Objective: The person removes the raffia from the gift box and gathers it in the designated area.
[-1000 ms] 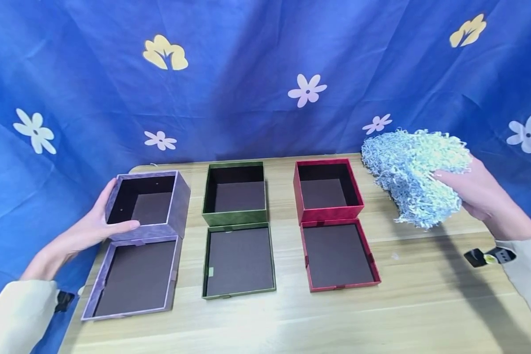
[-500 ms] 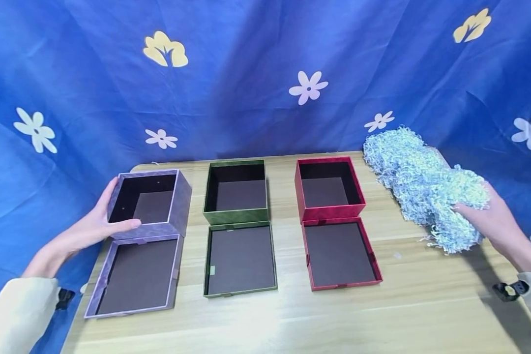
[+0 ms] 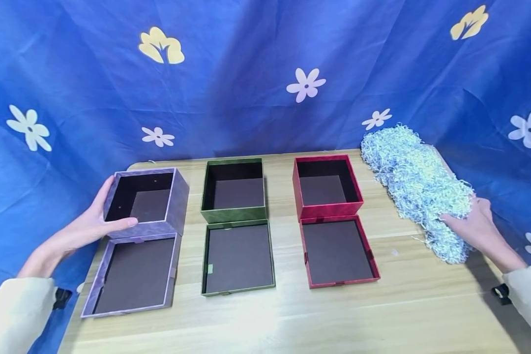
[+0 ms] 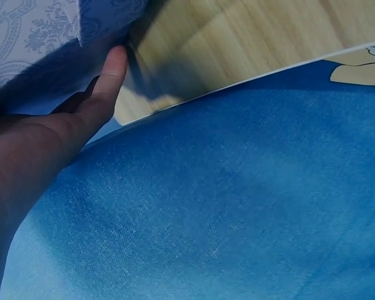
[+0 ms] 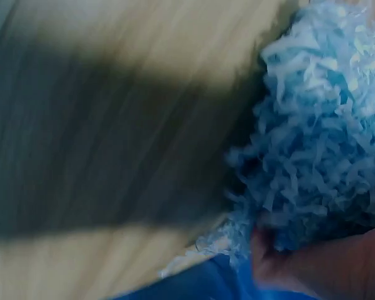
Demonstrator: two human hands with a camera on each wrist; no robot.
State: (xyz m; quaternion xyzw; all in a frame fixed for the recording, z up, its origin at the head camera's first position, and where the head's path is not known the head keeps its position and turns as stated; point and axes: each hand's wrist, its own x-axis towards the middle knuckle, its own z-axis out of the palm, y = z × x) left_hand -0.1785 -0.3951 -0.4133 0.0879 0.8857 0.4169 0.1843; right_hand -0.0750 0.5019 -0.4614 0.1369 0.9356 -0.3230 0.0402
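In the head view, my left hand [image 3: 86, 223] lies round the front left corner of a purple box [image 3: 183, 206]. Its straight thumb rests along the front rim, and its fingers lie against the left wall. The left wrist view shows one straight finger touching the patterned box wall. My right hand [image 3: 475, 223] grips the near right part of a long mass of pale blue shredded paper [image 3: 416, 177], thumb on top, other fingers largely hidden. The right wrist view shows the paper's curly strands close up, blurred.
A green box [image 3: 234, 215] and a red box [image 3: 332, 211] stand in line with the purple one. In front lie a purple lid [image 3: 134, 275], a green lid [image 3: 239, 258] and a red lid [image 3: 340, 253], hollow side up. Blue flowered cloth [image 3: 248, 98] hangs behind the table [image 3: 309, 319].
The right hand has moved right and toward me, lowering the shredded paper, which now spreads longer at the table's right side. The left hand keeps its place on the purple box.
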